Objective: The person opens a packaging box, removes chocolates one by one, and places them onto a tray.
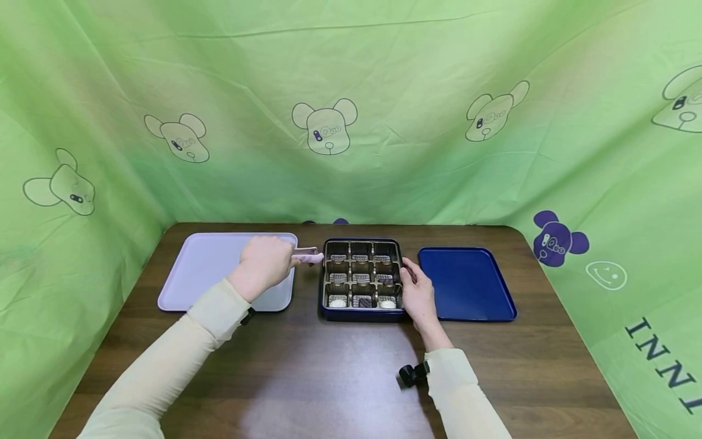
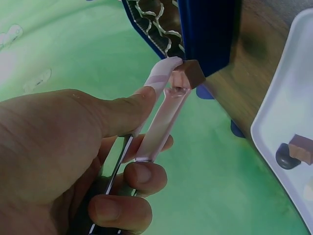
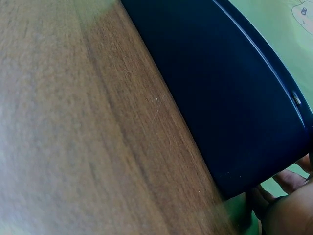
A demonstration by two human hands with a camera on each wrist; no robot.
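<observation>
My left hand (image 1: 265,259) grips a pair of tongs (image 2: 161,122) with pale pink tips. Pinched between those tips is a brown block of chocolate (image 2: 190,74), right beside the left wall of a dark blue box (image 1: 362,314). Inside the box sits a gold-and-black divided insert (image 1: 360,262). Its front row holds a white chocolate (image 1: 338,302) at left, a dark striped chocolate (image 1: 363,302) in the middle and another white chocolate (image 1: 387,303) at right. My right hand (image 1: 419,296) rests against the box's right side, its thumb near the rim.
A pale lilac tray (image 1: 203,268) lies left of the box, partly under my left arm; a brown chocolate (image 2: 301,148) and a dark round chocolate (image 2: 286,157) sit on it. To the right lies a flat blue lid (image 1: 466,283). A green curtain (image 1: 406,183) surrounds the wooden table (image 1: 329,372).
</observation>
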